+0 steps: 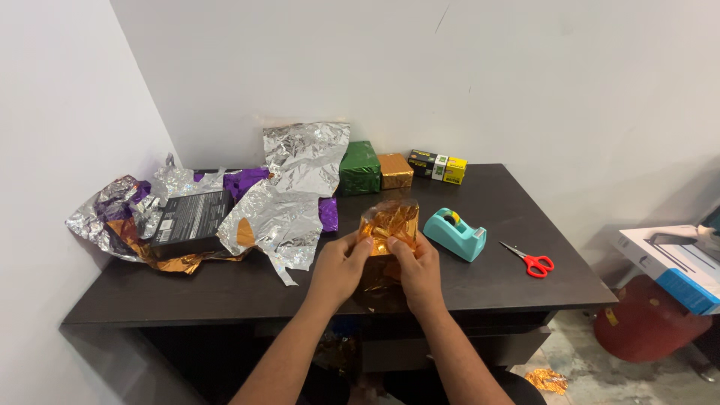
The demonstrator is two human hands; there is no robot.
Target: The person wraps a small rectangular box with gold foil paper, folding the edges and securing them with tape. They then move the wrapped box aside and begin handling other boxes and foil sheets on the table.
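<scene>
Head view: both hands work a small box in orange foil wrap [389,225] over the front middle of the dark table [517,281]. Left hand [339,268] pinches the foil at its left side, right hand [420,270] clamps the right and lower edge; both closed on it. Looks like mid-wrap, folding the foil tight around the box. Next move likely calls for holding a flap flat and freeing one hand for tape. Teal tape dispenser [454,234] sits just right of the hands, red scissors [531,262] farther right near the edge. Crumpled silver foil [281,214] crowds the left; bare table lies front-right. Green wrapped box [359,168] and gold wrapped box [394,171] stand at the back wall.
</scene>
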